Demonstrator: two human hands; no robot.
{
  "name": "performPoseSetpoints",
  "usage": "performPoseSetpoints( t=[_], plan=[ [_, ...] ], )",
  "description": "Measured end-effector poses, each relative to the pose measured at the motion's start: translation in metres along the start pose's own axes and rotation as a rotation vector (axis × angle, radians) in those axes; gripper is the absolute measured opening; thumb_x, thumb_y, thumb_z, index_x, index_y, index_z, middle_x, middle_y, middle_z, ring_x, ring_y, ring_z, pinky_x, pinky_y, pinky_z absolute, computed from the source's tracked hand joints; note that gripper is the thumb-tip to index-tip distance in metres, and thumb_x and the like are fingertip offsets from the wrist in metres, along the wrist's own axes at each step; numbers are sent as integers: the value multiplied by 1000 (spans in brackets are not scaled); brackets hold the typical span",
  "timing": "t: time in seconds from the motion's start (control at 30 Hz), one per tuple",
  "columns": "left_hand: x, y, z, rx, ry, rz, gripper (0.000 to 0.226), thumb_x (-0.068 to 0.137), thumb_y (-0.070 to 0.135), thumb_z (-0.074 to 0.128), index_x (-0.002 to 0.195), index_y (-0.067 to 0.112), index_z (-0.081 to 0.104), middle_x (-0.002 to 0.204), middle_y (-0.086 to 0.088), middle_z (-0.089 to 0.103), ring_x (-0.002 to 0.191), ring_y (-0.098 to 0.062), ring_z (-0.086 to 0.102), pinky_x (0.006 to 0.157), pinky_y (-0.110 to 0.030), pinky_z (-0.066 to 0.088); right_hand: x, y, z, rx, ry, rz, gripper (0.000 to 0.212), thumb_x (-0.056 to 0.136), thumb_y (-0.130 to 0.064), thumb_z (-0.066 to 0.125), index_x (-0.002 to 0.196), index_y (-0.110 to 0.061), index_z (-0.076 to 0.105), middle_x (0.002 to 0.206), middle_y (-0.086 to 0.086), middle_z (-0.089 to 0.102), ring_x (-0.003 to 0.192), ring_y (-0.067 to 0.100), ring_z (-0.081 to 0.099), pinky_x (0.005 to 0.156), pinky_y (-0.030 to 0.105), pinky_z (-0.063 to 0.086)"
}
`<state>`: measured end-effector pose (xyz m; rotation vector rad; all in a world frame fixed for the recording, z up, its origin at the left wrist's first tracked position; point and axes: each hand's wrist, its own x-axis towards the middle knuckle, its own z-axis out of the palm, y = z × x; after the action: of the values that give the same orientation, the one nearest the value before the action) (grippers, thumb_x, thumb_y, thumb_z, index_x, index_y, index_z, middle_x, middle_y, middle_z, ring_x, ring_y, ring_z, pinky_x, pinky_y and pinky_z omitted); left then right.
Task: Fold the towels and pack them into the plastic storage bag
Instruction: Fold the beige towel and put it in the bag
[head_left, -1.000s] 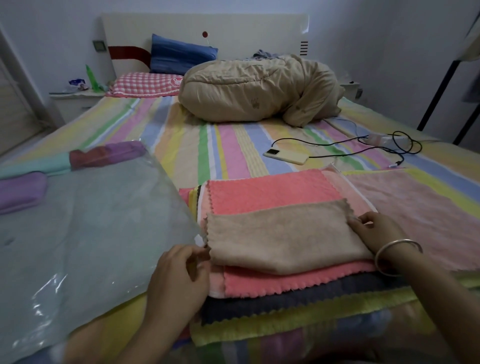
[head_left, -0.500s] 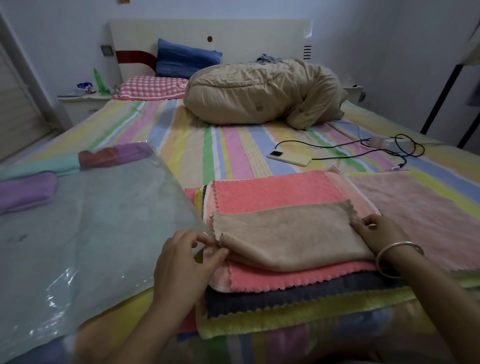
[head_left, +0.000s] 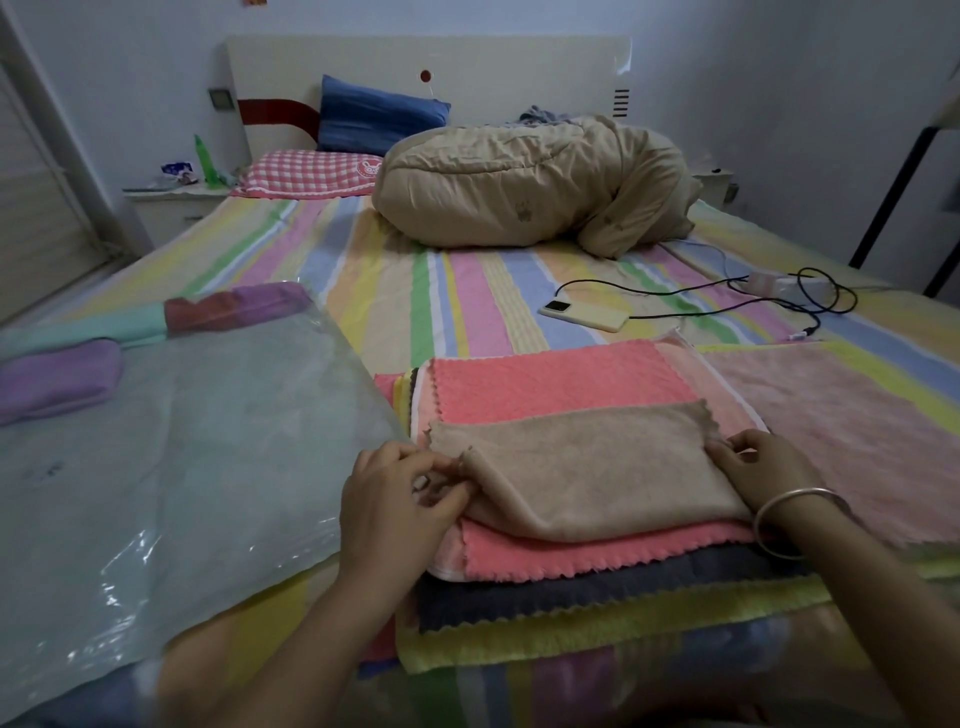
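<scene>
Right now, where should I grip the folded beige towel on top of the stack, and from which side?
Probably at its two short ends, from left and right: the folded beige towel lies limp and wide across the stack, where the left hand and right hand pinch those ends.

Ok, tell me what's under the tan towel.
The tan towel lies on a coral towel; below that show edges of a pale pink towel, a dark grey towel and a yellow towel. Their middles, and any layers between, are covered.

A home bedroom is shown: a bed with a striped sheet, pillows set against a headboard, and a nightstand placed beside it.
</scene>
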<state>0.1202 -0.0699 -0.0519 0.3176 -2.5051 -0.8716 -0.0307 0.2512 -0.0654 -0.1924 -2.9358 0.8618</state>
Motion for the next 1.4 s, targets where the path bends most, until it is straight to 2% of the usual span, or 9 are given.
performPoseSetpoints(
  t=[0.33, 0.43, 0.6, 0.7, 0.83, 0.97, 1.13, 1.3, 1.4],
  plan=[
    [-9, -21, -21, -180, -142, -124, 31, 82, 27, 69, 52, 28, 68, 99, 23, 61, 109, -8, 50, 82, -24, 39, -2, -2, -2, 43, -15, 3, 32, 91, -39, 59, 101, -9, 66, 108, 16, 67, 98, 34, 59, 81, 36, 43],
    [-16, -24, -26, -82, -134, -151, 43, 87, 50, 57, 53, 27, 69, 86, 19, 64, 96, -12, 57, 78, -36, 49, -4, -4, -5, 65, -27, 12, 33, 91, -38, 59, 102, -7, 66, 108, 17, 67, 98, 35, 59, 82, 37, 43],
    [-13, 14, -24, 17, 186, 70, 3, 90, 27, 59, 93, 26, 60, 108, 9, 59, 108, -13, 50, 83, -30, 42, -11, -23, -23, 152, -33, 18, 33, 90, -39, 59, 103, -9, 66, 107, 16, 67, 97, 33, 60, 83, 37, 44],
    [-11, 32, -5, 67, -21, 386, 43, 91, 28, 45, 134, 26, 50, 147, 6, 43, 138, -12, 34, 115, -35, 27, -18, -52, -38, 187, 1, -62, 32, 89, -37, 60, 105, -10, 66, 104, 14, 68, 94, 31, 61, 85, 38, 47],
    [-22, 35, 15, 336, -421, 653, 57, 99, 50, 15, 149, 30, 34, 158, 1, 28, 148, -17, 16, 120, -37, -4, -46, -116, -47, 229, 7, -253, 21, 88, -35, 62, 98, -17, 65, 91, 3, 67, 84, 20, 60, 78, 31, 46],
    [-27, 23, 10, -99, -411, 438, 47, 99, 35, 28, 144, 32, 42, 147, 9, 46, 137, -4, 37, 115, -25, 25, -88, -174, -25, 263, -108, -409, 11, 86, -36, 63, 81, -28, 59, 70, -7, 63, 70, 14, 58, 67, 25, 40],
    [6, 19, -14, -935, -177, -679, 26, 100, 20, 38, 101, 13, 63, 83, -8, 72, 68, -18, 68, 58, -29, 55, -124, -191, 23, 98, -385, -526, 14, 89, -42, 58, 85, -29, 60, 72, -6, 69, 61, 6, 57, 69, 24, 46],
    [11, 10, -17, -705, -266, -579, 10, 91, 21, 57, 100, 16, 57, 94, -15, 70, 83, -17, 66, 67, -26, 52, -115, -163, 20, 289, -337, -378, 8, 91, -29, 60, 84, -28, 63, 68, -6, 71, 59, 12, 67, 56, 26, 53],
    [11, 14, -12, -553, -280, -395, 53, 87, 10, 64, 130, 28, 39, 112, 0, 62, 100, -11, 62, 78, -23, 53, -96, -138, 13, 103, -81, -292, 8, 88, -34, 61, 95, -34, 60, 79, -17, 61, 78, 12, 61, 69, 29, 47]
  ],
)
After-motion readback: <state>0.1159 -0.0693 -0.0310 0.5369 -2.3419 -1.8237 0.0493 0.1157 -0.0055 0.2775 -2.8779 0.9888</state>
